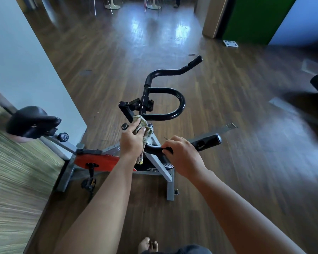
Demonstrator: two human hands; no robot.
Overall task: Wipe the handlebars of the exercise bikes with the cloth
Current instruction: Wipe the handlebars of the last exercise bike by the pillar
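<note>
Plainly, from the head view, the person leans over a grey-framed exercise bike (161, 167) with a red flywheel (103, 160) standing on the dark wooden floor (246, 180). The left hand (132, 140) has its fingers (138, 132) curled round a bunched, pale green-and-yellow checked cloth (142, 123), pressing it against the middle of the black tubular handlebars (181, 103), just where the stem meets the loop. The right hand (184, 158) is wrapped round the near bar at its bend, fingers (168, 143) closed on the tube, apparently to steady it.

I'd judge the wiping is partway through at best, with the loop and the far horn not yet under the cloth. A loose tail of cloth dangles below the left hand toward the frame, and it could snag on the knobs and fittings around the stem if dragged sideways. A hard push might rock the bike, and a bare foot (148, 243) stands near its base. The right palm also covers a stretch of bar that could get skipped.
</note>
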